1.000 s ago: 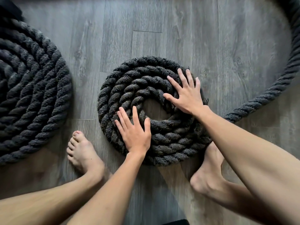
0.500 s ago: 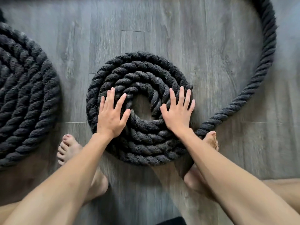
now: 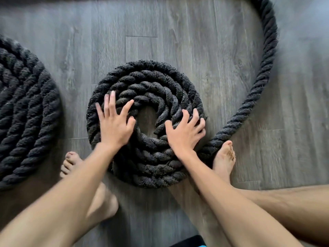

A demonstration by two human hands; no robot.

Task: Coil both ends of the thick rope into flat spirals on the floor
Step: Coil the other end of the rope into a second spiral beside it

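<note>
A thick black rope lies in a flat spiral (image 3: 151, 79) on the grey plank floor, with a small bare gap at its centre. My left hand (image 3: 114, 123) presses flat on the spiral's left side, fingers spread. On the right side rests my right hand (image 3: 185, 131), its spread fingers bent so the tips dig into the outer turns. A loose length of the rope (image 3: 256, 90) leaves the spiral at the lower right and curves up to the top right corner. A second, larger spiral (image 3: 23, 111) lies at the left edge, partly cut off.
My bare left foot (image 3: 71, 163) stands on the floor between the two spirals. My right foot (image 3: 224, 159) is against the spiral's lower right, where the loose rope leaves it. Bare floor (image 3: 160, 24) stretches beyond the spiral. A dark object with a blue edge (image 3: 192, 241) shows at the bottom.
My left hand has moved from the spiral's lower edge up its left side. My right hand has slid from the upper right down the right side. Its fingers are now bent.
</note>
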